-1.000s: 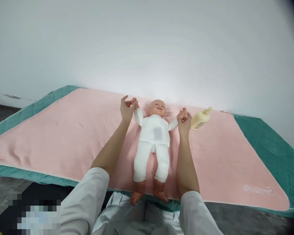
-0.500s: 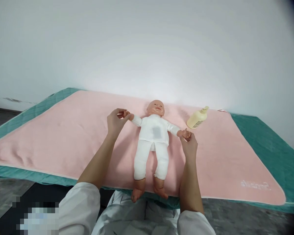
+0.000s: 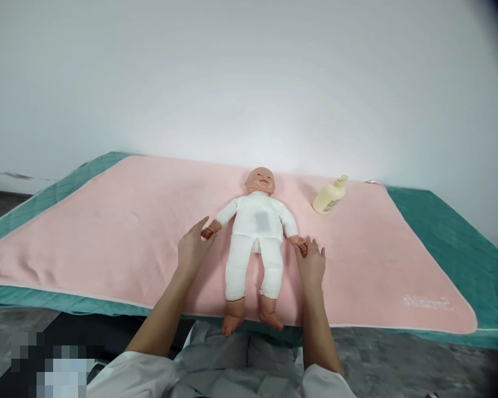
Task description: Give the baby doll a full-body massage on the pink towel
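Observation:
A baby doll (image 3: pixel 258 218) in white clothes lies face up on a pink mat (image 3: pixel 377 265), its head toward the wall and its feet at the near edge. My left hand (image 3: pixel 193 246) is at the doll's hand on the left, thumb and fingers apart around it. At the doll's other hand is my right hand (image 3: pixel 311 262), its fingers spread and its thumb side touching the small hand. Both doll arms slant down and outward from the body.
A pale yellow pump bottle (image 3: pixel 330 196) stands on the mat to the right of the doll. Green quilted cloth (image 3: pixel 452 232) shows beneath the mat's edges. Behind is a white wall (image 3: pixel 249 83).
Both my hands have come down toward me, and the doll's arms have lowered with them. My fingers have loosened from their pinch on the doll's hands. The view has shifted slightly.

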`<state>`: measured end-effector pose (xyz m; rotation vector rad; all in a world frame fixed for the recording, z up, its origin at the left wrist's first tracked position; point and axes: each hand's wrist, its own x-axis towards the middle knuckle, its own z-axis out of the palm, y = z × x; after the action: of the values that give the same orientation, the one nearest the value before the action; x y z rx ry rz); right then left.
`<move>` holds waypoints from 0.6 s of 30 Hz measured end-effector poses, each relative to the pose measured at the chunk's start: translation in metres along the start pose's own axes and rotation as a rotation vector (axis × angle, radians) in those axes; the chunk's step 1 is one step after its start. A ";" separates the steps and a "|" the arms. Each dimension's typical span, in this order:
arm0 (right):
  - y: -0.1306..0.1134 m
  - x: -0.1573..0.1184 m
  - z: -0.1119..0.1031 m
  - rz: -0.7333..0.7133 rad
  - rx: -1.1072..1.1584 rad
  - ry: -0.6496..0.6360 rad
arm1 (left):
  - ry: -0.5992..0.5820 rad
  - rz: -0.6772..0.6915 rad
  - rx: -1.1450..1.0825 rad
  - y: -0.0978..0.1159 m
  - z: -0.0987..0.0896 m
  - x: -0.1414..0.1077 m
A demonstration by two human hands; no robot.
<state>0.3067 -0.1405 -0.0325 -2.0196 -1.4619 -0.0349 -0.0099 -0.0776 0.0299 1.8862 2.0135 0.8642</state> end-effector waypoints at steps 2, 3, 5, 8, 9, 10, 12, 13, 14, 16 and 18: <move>0.000 -0.001 0.002 -0.007 -0.022 -0.006 | -0.050 -0.013 0.049 0.000 0.003 -0.004; -0.001 -0.001 0.002 -0.004 -0.026 -0.011 | -0.071 -0.019 0.076 0.000 0.004 -0.005; -0.002 -0.002 0.002 0.006 -0.024 -0.020 | -0.109 -0.017 0.130 0.001 0.005 -0.008; -0.003 -0.003 0.004 -0.004 0.004 -0.022 | -0.158 0.022 0.191 0.000 0.007 -0.012; -0.003 -0.004 0.005 -0.014 0.017 -0.018 | -0.163 0.032 0.203 0.000 0.008 -0.013; -0.003 -0.004 0.006 -0.021 0.030 -0.013 | -0.159 0.036 0.209 0.000 0.009 -0.014; -0.004 -0.005 0.007 -0.018 0.048 -0.009 | -0.144 0.032 0.199 -0.001 0.011 -0.015; -0.005 -0.006 0.007 -0.011 0.053 -0.013 | -0.143 0.025 0.189 -0.002 0.011 -0.015; -0.006 -0.006 0.007 0.000 0.054 -0.021 | -0.148 0.016 0.178 -0.002 0.012 -0.015; -0.008 -0.006 0.006 0.014 0.051 -0.041 | -0.157 -0.010 0.156 -0.002 0.013 -0.015; -0.010 -0.006 0.003 0.013 0.047 -0.054 | -0.142 -0.024 0.108 -0.002 0.014 -0.015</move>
<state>0.2946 -0.1424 -0.0325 -2.0064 -1.4692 0.0598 -0.0020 -0.0891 0.0146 1.9159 2.0293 0.6088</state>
